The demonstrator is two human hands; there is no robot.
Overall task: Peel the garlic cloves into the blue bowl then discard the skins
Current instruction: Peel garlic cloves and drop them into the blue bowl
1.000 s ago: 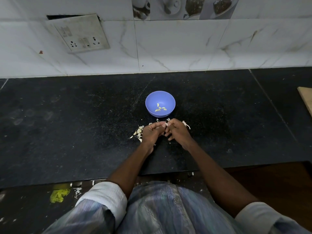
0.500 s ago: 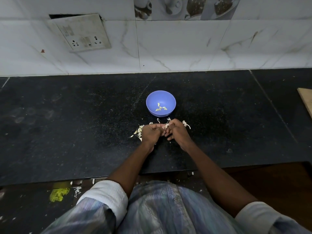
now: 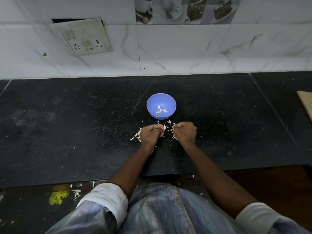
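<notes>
— Where is the blue bowl (image 3: pixel 161 105)?

— On the black counter (image 3: pixel 67 124), just beyond both hands. A few peeled cloves (image 3: pixel 161 110) lie in its bottom.

— And the left hand (image 3: pixel 151 133)?

— Curled, pinching a garlic clove (image 3: pixel 164 127) at its fingertips, with a pale point sticking up toward the bowl.

— The right hand (image 3: pixel 184 132)?

— Curled too, apart from the left. Something pale shows at its fingertips, but I cannot tell whether it grips it.

— The skins (image 3: pixel 137 133)?

— Scattered on the counter: a small heap just left of the left hand, more bits between the hands and the bowl.
</notes>
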